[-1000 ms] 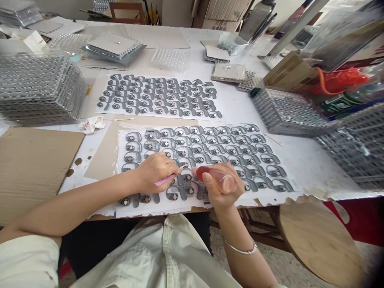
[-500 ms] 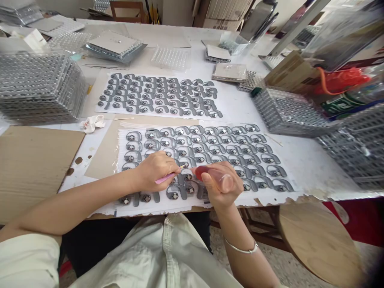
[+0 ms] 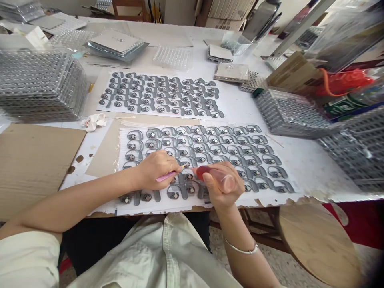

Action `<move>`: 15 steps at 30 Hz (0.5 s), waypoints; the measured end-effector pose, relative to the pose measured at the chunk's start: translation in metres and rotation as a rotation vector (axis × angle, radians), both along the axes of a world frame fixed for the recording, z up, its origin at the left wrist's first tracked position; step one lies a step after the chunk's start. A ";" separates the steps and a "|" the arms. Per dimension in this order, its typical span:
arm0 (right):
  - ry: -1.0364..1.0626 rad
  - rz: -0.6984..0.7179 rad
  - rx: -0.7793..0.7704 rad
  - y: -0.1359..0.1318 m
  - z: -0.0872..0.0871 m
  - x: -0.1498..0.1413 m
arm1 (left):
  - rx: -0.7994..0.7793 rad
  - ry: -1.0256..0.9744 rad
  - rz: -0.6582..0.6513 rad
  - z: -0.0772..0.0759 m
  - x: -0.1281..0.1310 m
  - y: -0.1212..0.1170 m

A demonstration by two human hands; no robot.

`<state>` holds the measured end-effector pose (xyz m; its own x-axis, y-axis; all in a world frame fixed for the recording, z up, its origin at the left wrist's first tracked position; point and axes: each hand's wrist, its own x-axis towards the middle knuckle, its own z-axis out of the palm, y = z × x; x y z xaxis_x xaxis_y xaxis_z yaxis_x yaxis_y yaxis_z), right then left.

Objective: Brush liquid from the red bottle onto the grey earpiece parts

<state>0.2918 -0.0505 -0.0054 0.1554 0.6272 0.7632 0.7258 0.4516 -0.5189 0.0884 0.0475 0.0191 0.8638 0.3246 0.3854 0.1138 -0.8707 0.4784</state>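
My left hand [image 3: 156, 170] is closed on a thin pink stick [image 3: 168, 175] whose tip points right, toward the small grey hook-shaped parts [image 3: 210, 146] laid in rows on a white sheet [image 3: 297, 160] before me. My right hand [image 3: 223, 186] is wrapped round a small bottle with a red tip [image 3: 214, 176], held tilted just right of the stick's tip, over the sheet's near rows. Both hands hover at the front middle of the sheet.
A second sheet of the same grey parts [image 3: 162, 96] lies farther back. Stacks of clear blister trays stand at the left [image 3: 39, 86] and right [image 3: 288, 112]. Brown cardboard [image 3: 33, 160] lies at the left; a round wooden stool [image 3: 318, 240] stands below right.
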 end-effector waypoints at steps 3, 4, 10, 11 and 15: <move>0.004 -0.037 0.029 -0.001 -0.002 0.002 | 0.004 0.005 0.002 0.000 0.000 0.000; 0.003 -0.042 0.032 -0.002 -0.003 0.003 | 0.004 0.008 0.002 0.001 0.000 0.000; -0.016 -0.013 0.016 0.001 0.002 0.000 | -0.006 0.036 -0.002 0.002 -0.001 0.000; -0.017 -0.010 0.014 0.001 0.002 -0.001 | -0.008 0.038 -0.003 0.002 -0.001 0.000; -0.015 -0.006 -0.006 0.002 0.001 -0.001 | -0.011 0.051 -0.004 0.003 -0.001 0.001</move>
<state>0.2905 -0.0487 -0.0047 0.1476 0.6311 0.7616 0.7365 0.4438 -0.5105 0.0878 0.0481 0.0220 0.8836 0.3249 0.3373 0.1348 -0.8662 0.4812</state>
